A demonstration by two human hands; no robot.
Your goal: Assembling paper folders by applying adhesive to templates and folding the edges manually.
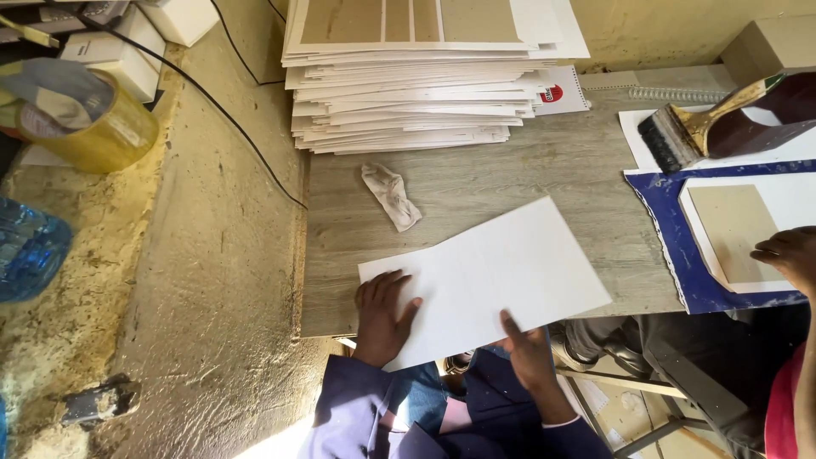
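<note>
Tape roll (102,127): off the bench, on the rough ledge to the left, untouched.
Rag (391,195): crumpled, near the bench's left edge, just below the stack.
Stack (416,76): tall pile of white-and-brown boards at the back edge, seemingly waiting their turn.
Left hand (382,314): flat and spread, pressing the sheet's left corner at the front edge.
Sheet (484,280): plain white, tilted, overhanging the front edge; no glue or board on it yet, so I'd judge the work on it barely begun.
Right hand (527,348): fingers pinching the sheet's lower edge.
Brush (705,123): resting at the right back corner.
Co-worker's hand (786,255): on a board over blue paper, far right.
</note>
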